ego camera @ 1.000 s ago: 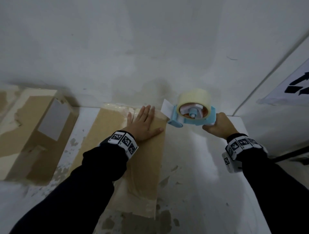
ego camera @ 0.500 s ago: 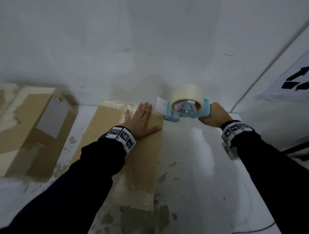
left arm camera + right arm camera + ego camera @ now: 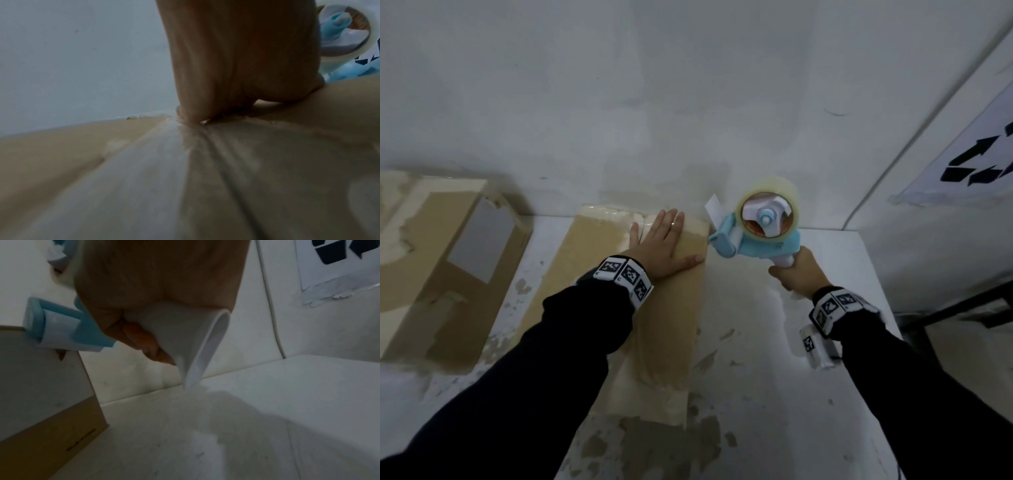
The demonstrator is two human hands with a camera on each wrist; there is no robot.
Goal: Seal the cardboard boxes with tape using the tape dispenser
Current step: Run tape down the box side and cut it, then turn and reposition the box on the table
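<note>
A long brown cardboard box lies on the white table, its far end against the wall. My left hand presses flat on the box's far end, fingers straight over the taped seam. My right hand grips the white handle of a light blue tape dispenser with a clear tape roll. The dispenser's roller end sits at the box's far right corner. A white tape tab sticks up from its front.
A second, taped cardboard box lies at the left. The wall runs close behind the boxes. A white sign with black arrows and a thin cable are on the right wall. A dark frame stands beside the table.
The right hand has brought the dispenser leftward and down until its roller end meets the box's far right corner. The left hand has stayed flat on the box.
</note>
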